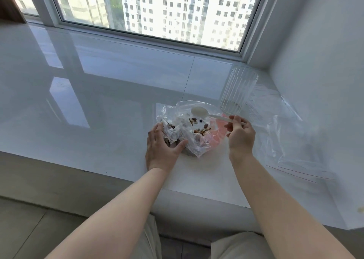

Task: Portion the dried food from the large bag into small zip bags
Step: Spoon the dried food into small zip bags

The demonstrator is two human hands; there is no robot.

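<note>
Now the right hand (239,133) pinches a white spoon (201,112) over the big bag (194,132) of nuts, mid-frame. The left hand (162,144) wraps around its side. The floppy bag could tip and spill nuts.

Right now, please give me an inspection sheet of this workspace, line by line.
Surface: glossy white sill, reflecting the window.
Job's things: large bag of dried food, open at the top; white spoon held above it, bowl looks empty; flat empty zip bags at right.
Clutter: clear ribbed glass, upright, behind the bags.
Hands: left hand holds the large bag's side; right hand pinches the spoon handle.
Cables: nothing seen.
Surroundings: window with high-rise buildings outside; white wall at right.
</note>
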